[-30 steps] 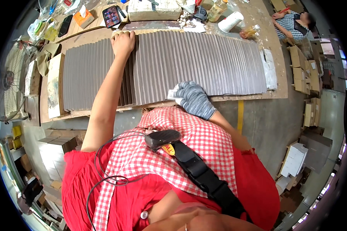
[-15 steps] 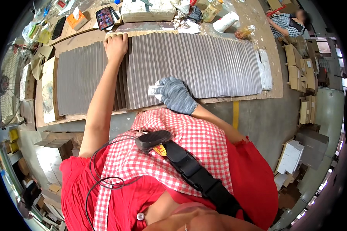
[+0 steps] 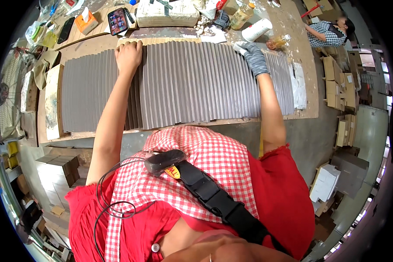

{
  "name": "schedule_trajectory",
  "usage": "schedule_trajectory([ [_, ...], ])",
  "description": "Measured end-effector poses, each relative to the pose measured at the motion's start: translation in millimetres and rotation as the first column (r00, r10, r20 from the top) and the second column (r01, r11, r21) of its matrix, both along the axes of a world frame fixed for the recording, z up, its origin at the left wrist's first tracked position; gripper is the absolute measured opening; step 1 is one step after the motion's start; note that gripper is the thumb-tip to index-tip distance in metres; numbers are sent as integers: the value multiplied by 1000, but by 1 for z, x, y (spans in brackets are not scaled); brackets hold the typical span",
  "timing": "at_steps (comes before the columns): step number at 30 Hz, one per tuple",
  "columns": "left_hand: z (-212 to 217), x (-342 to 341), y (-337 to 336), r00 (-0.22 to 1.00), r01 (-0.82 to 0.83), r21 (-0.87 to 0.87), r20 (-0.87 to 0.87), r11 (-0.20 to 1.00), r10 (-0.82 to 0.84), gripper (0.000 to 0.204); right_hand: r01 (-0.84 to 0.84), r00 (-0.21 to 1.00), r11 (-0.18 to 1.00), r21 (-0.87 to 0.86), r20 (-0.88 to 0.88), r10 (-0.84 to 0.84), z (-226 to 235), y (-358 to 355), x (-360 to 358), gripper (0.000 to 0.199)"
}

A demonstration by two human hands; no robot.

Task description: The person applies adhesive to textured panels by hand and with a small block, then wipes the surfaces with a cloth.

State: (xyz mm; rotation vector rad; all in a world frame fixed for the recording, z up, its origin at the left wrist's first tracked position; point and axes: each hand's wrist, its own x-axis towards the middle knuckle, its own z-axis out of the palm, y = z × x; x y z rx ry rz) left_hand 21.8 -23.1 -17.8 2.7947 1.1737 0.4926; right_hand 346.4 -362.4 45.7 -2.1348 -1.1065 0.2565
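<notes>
A long row of overlapping grey sheets (image 3: 196, 83), fanned out like shingles, lies across the wooden table. My bare left hand (image 3: 129, 56) is closed over the far edge of the row, left of its middle, with the fingers curled and the fingertips hidden. Beside it a darker gap runs between the sheets. My right hand (image 3: 252, 57), in a grey knitted glove, is at the far edge further right. A small white pad (image 3: 239, 49) is gripped in its fingers and touches the sheets; its exact kind is hard to make out.
Behind the row stand a white cup (image 3: 256, 29), a bottle (image 3: 242, 15), a small jar lying tilted (image 3: 278, 42), a taped white block (image 3: 168, 14), a phone (image 3: 118, 22) and a tissue box (image 3: 86, 22). A fan (image 3: 6, 94) is at left. Another person (image 3: 329, 34) is at far right.
My right hand has moved with the white pad from the near edge of the sheets, near the middle, to the far edge further right. My left hand stays in place.
</notes>
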Motion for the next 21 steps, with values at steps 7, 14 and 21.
schedule_trajectory([
  [7, 3, -3, -3, 1000, -13, -18, -26, 1000, 13, 50, -131, 931, 979, -159, 319, 177, -2, -25, 15, 27],
  [14, -3, -5, 1, 999, 20, -2, -30, 1000, -20, 50, -163, 932, 953, -254, 277, 233, 20, -88, -49, 30],
  [21, 0, -3, -6, 999, -41, -20, 5, 999, 41, 52, -261, 956, 906, -334, -223, 194, 82, -97, -113, 28],
])
